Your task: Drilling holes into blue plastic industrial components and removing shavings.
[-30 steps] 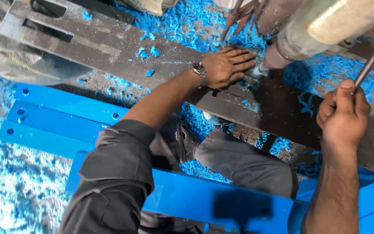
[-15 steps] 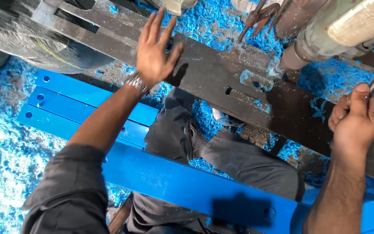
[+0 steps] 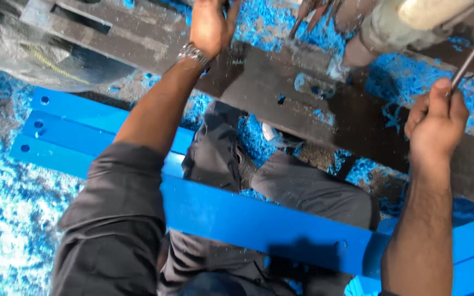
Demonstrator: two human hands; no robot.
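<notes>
Left arm stretched far forward, sleeve pushed up at the elbow, left hand (image 3: 210, 24) reaching palm-down with fingers partly out of frame. Right forearm raised upright, right hand (image 3: 436, 121) clenched in a fist, thumb on top.

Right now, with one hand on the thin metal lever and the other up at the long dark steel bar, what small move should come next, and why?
Probably steady the long dark steel bar first: the left hand is at its far edge, while the right hand is closed on the thin metal lever. Blue shavings lie around the drilling spot.
</notes>
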